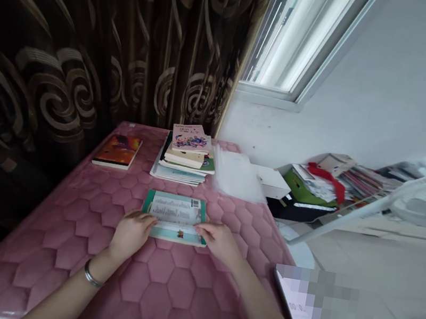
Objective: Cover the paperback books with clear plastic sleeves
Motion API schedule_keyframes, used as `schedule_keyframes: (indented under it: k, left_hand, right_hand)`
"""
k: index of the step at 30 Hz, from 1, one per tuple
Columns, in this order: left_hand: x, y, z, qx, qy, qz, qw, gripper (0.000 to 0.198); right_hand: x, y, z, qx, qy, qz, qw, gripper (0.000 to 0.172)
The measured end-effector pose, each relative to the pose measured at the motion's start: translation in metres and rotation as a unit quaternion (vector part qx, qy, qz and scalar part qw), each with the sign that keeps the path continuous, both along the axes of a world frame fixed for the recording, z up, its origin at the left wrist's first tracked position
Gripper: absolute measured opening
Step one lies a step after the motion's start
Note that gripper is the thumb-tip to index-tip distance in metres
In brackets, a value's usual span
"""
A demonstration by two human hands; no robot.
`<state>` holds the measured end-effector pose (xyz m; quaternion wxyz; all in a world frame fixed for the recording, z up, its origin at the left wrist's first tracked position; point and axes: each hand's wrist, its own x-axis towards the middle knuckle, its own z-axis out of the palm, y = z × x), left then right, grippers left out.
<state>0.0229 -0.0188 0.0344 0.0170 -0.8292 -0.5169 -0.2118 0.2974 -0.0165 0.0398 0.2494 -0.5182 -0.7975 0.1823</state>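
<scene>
A teal book point(174, 214) lies flat, back cover up, on the pink quilted table point(160, 291). My left hand point(130, 233) rests at its near left corner, fingers curled onto the edge. At the near right corner sits my right hand point(220, 241), its fingers likewise pressed on the cover. Both hands grip the book's near edge. A metal bracelet circles my left wrist.
Behind the book are a stack of books point(185, 158), an orange book point(118, 151) at the left, and a pile of clear plastic sleeves point(236, 177). A dark patterned curtain hangs behind. On the right floor: boxes, papers and a white fan point(424, 201).
</scene>
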Motion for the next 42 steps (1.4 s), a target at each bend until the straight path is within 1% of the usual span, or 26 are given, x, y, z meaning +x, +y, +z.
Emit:
schedule_keyframes:
  k: [3, 5, 7, 9, 13, 16, 18, 20, 21, 24, 26, 29, 31, 32, 33, 34, 35, 36, 37, 38, 39, 40, 41, 42]
  left_hand:
    - [0.002, 0.005, 0.007, -0.021, 0.001, 0.002, 1.0, 0.022]
    - [0.001, 0.009, 0.012, -0.041, 0.001, -0.007, 0.999, 0.023]
    - [0.002, 0.013, 0.015, -0.057, 0.003, -0.02, 0.998, 0.024]
    - [0.003, 0.016, 0.018, -0.065, 0.01, -0.027, 0.997, 0.025]
    - [0.007, 0.019, 0.019, -0.058, 0.019, -0.038, 0.997, 0.026]
    - [0.007, 0.019, 0.017, -0.056, 0.023, -0.042, 0.997, 0.027]
    - [0.004, 0.018, 0.015, -0.061, 0.02, -0.044, 0.997, 0.029]
    - [0.001, 0.017, 0.015, -0.064, 0.009, -0.043, 0.997, 0.03]
    - [0.0, 0.016, 0.015, -0.066, 0.003, -0.042, 0.997, 0.03]
    - [-0.002, 0.015, 0.015, -0.071, -0.01, -0.042, 0.997, 0.03]
    - [-0.002, 0.018, 0.015, -0.075, -0.011, -0.043, 0.996, 0.03]
    - [-0.003, 0.024, 0.019, -0.095, -0.007, -0.028, 0.995, 0.025]
    - [-0.004, 0.025, 0.022, -0.103, -0.005, 0.002, 0.995, 0.024]
    - [-0.004, 0.022, 0.024, -0.087, -0.008, 0.025, 0.996, 0.022]
    - [-0.003, 0.018, 0.025, -0.055, -0.013, 0.052, 0.997, 0.02]
    - [-0.002, 0.012, 0.026, -0.01, -0.018, 0.078, 0.997, 0.019]
    - [0.0, 0.004, 0.025, 0.045, -0.021, 0.097, 0.994, 0.023]
    - [0.004, -0.005, 0.023, 0.096, -0.018, 0.102, 0.99, 0.029]
    - [0.01, -0.013, 0.019, 0.132, -0.008, 0.083, 0.988, 0.031]
    - [0.016, -0.021, 0.015, 0.15, 0.009, 0.041, 0.988, 0.03]
    - [0.023, -0.027, 0.01, 0.141, 0.035, -0.014, 0.989, 0.031]
    - [0.03, -0.031, 0.005, 0.116, 0.061, -0.057, 0.99, 0.034]
    - [0.036, -0.033, 0.0, 0.083, 0.085, -0.091, 0.989, 0.04]
    - [0.042, -0.032, -0.004, 0.049, 0.102, -0.102, 0.988, 0.047]
  right_hand:
    - [-0.008, 0.002, 0.009, 0.01, -0.04, 0.0, 0.999, 0.023]
    - [-0.017, 0.003, 0.013, 0.027, -0.085, -0.014, 0.996, 0.021]
    - [-0.028, 0.003, 0.016, 0.049, -0.13, -0.025, 0.99, 0.021]
    - [-0.044, 0.002, 0.019, 0.076, -0.159, -0.016, 0.984, 0.022]
    - [-0.079, 0.002, 0.023, 0.112, -0.192, 0.022, 0.975, 0.018]
    - [-0.093, 0.006, 0.021, 0.118, -0.213, 0.029, 0.97, 0.019]
    - [-0.088, 0.008, 0.018, 0.124, -0.217, 0.038, 0.967, 0.02]
    - [-0.071, 0.009, 0.014, 0.122, -0.21, 0.035, 0.97, 0.02]
    - [-0.06, 0.008, 0.012, 0.115, -0.201, 0.023, 0.972, 0.02]
    - [-0.021, 0.003, 0.007, 0.094, -0.166, -0.042, 0.981, 0.019]
    - [-0.001, 0.0, 0.005, 0.088, -0.135, -0.064, 0.985, 0.02]
    - [0.011, -0.002, 0.002, 0.073, -0.082, -0.071, 0.991, 0.022]
    - [0.011, 0.001, 0.001, 0.058, -0.037, -0.07, 0.995, 0.023]
    - [0.011, 0.004, 0.001, 0.053, -0.009, -0.071, 0.996, 0.023]
    - [0.01, 0.007, 0.0, 0.053, 0.021, -0.076, 0.995, 0.023]
    - [0.01, 0.01, 0.0, 0.056, 0.051, -0.082, 0.994, 0.023]
    - [0.01, 0.014, 0.0, 0.06, 0.076, -0.091, 0.991, 0.024]
    - [0.01, 0.017, 0.001, 0.064, 0.094, -0.101, 0.988, 0.024]
    - [0.011, 0.021, 0.003, 0.065, 0.104, -0.11, 0.986, 0.024]
    - [0.012, 0.024, 0.005, 0.065, 0.109, -0.117, 0.985, 0.024]
    - [0.013, 0.027, 0.008, 0.064, 0.112, -0.119, 0.985, 0.024]
    - [0.014, 0.03, 0.012, 0.066, 0.114, -0.117, 0.984, 0.024]
    - [0.015, 0.033, 0.016, 0.073, 0.118, -0.114, 0.984, 0.025]
    - [0.015, 0.035, 0.02, 0.084, 0.121, -0.111, 0.983, 0.025]
